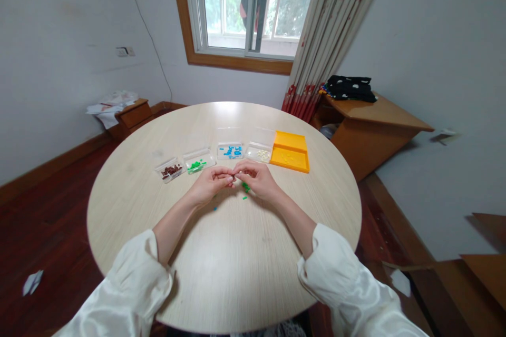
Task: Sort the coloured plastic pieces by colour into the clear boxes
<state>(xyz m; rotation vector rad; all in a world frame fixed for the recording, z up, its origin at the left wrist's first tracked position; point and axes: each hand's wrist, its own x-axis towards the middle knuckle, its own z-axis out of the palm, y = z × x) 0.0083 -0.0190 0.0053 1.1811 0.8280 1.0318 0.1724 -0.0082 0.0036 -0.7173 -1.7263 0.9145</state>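
My left hand [209, 185] and my right hand [258, 179] meet above the middle of the round table [233, 263]. Both are closed, fingertips pinching a tiny dark brown building brick [233, 176], mostly covered by the fingers. Beneath my right hand lie several small green bricks [245, 187], partly hidden by it. A single green brick [244, 198] sits just nearer to me. One tiny blue brick [215, 209] rests on the tabletop below my left hand.
Beyond my hands, clear boxes hold brown pieces [171, 171], green pieces [196, 166], blue pieces [231, 151] and cream pieces [262, 155]. An opened yellow case [290, 139] lies at their right. A wooden cabinet [367, 121] with folded black cloth [350, 88] stands beyond the table's right edge.
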